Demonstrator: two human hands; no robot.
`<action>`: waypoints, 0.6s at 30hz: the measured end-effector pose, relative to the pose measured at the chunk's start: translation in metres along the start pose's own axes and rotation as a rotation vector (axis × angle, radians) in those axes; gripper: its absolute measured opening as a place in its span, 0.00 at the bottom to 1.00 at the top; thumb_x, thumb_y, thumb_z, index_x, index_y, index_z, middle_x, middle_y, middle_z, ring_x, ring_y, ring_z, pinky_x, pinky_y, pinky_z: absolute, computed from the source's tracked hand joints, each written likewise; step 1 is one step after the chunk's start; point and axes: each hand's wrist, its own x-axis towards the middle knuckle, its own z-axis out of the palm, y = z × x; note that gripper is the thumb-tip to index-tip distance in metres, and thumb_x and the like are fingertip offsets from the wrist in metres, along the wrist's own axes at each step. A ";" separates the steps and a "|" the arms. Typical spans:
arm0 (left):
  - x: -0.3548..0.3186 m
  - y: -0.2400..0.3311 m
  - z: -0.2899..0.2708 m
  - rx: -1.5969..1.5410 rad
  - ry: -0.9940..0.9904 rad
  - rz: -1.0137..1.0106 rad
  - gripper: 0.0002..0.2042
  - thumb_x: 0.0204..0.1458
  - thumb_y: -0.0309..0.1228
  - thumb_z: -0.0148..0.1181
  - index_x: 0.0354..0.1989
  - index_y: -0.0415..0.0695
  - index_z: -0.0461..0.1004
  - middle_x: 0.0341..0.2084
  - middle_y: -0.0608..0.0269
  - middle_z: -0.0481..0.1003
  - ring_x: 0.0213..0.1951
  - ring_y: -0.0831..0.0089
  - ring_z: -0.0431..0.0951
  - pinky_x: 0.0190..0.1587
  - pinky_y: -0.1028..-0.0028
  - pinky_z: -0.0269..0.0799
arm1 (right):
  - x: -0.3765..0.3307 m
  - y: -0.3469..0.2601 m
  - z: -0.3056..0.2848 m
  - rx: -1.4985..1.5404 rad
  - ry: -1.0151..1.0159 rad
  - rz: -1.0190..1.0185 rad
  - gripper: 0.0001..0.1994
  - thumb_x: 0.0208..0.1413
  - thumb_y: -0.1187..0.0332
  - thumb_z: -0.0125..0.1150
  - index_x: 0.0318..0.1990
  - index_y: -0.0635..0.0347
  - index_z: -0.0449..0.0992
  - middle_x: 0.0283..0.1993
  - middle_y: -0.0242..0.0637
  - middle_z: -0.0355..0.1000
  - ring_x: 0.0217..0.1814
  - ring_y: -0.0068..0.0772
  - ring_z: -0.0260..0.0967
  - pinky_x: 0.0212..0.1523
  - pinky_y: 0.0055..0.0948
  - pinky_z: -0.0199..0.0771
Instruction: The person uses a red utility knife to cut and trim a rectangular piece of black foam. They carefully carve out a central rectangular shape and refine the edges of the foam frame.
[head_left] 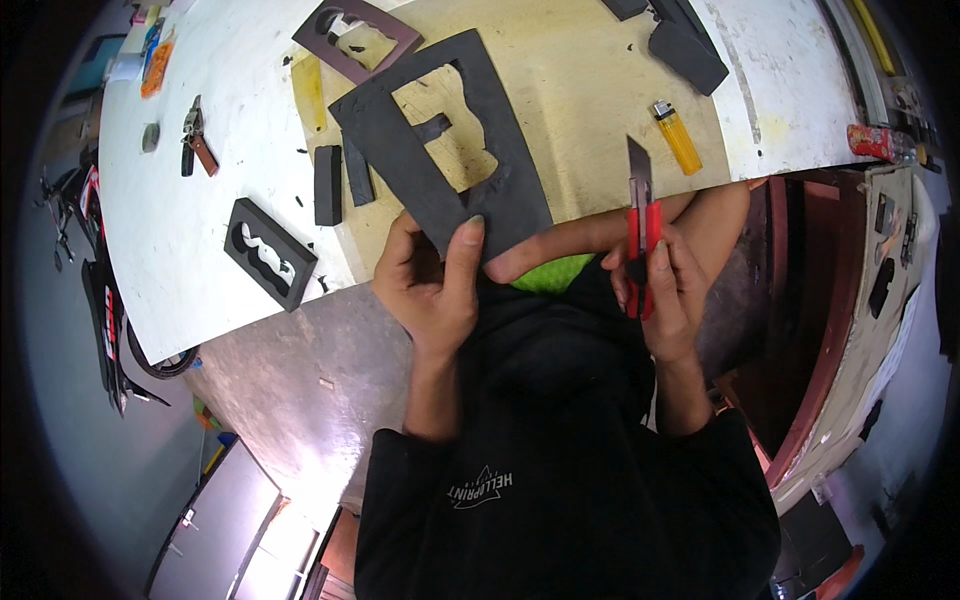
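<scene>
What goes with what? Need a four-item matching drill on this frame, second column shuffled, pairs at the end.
1. red-handled utility knife
2. black foam sheet with wavy cutout
3. yellow plastic lighter
4. small black rectangular foam frame

A. lying on tan surface
B. gripped by left hand
C. lying on white tabletop
D. in right hand, blade extended

Pairs: 1-D, 2-B, 3-A, 4-C

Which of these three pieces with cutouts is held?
The largest, a charcoal sheet in the left hand; the black frame and purplish frame lie on the table.
</scene>
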 end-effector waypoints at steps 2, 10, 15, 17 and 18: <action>0.000 0.000 0.005 0.107 0.021 0.058 0.10 0.52 0.20 0.69 0.41 0.33 0.76 0.32 0.60 0.79 0.34 0.77 0.77 0.39 0.79 0.71 | -0.002 -0.002 -0.002 -0.073 -0.002 0.022 0.17 0.69 0.68 0.51 0.59 0.70 0.69 0.38 0.44 0.76 0.29 0.26 0.71 0.29 0.23 0.70; 0.004 -0.022 -0.011 0.708 -0.070 0.468 0.16 0.43 0.21 0.74 0.40 0.33 0.76 0.26 0.55 0.76 0.25 0.65 0.77 0.29 0.74 0.71 | 0.016 -0.012 0.000 -0.826 -0.184 -0.416 0.19 0.55 0.76 0.66 0.55 0.67 0.77 0.36 0.45 0.76 0.33 0.38 0.76 0.34 0.29 0.75; 0.000 -0.028 -0.013 0.662 -0.116 0.427 0.13 0.51 0.19 0.69 0.44 0.31 0.76 0.31 0.54 0.79 0.31 0.70 0.81 0.34 0.76 0.74 | 0.024 -0.019 -0.003 -0.956 -0.251 -0.444 0.21 0.53 0.74 0.69 0.56 0.64 0.78 0.36 0.45 0.76 0.31 0.39 0.76 0.31 0.32 0.75; -0.001 -0.026 -0.011 0.653 -0.136 0.416 0.13 0.51 0.19 0.69 0.44 0.31 0.75 0.31 0.53 0.79 0.31 0.70 0.82 0.34 0.77 0.74 | 0.029 -0.020 -0.005 -0.984 -0.270 -0.478 0.21 0.53 0.73 0.69 0.56 0.64 0.78 0.36 0.44 0.76 0.31 0.39 0.75 0.31 0.33 0.76; -0.001 -0.028 -0.012 0.651 -0.128 0.414 0.14 0.49 0.20 0.70 0.44 0.31 0.76 0.30 0.54 0.78 0.29 0.68 0.80 0.31 0.75 0.73 | 0.030 -0.021 -0.006 -0.989 -0.282 -0.478 0.21 0.53 0.73 0.69 0.56 0.63 0.78 0.37 0.44 0.76 0.31 0.39 0.75 0.31 0.33 0.76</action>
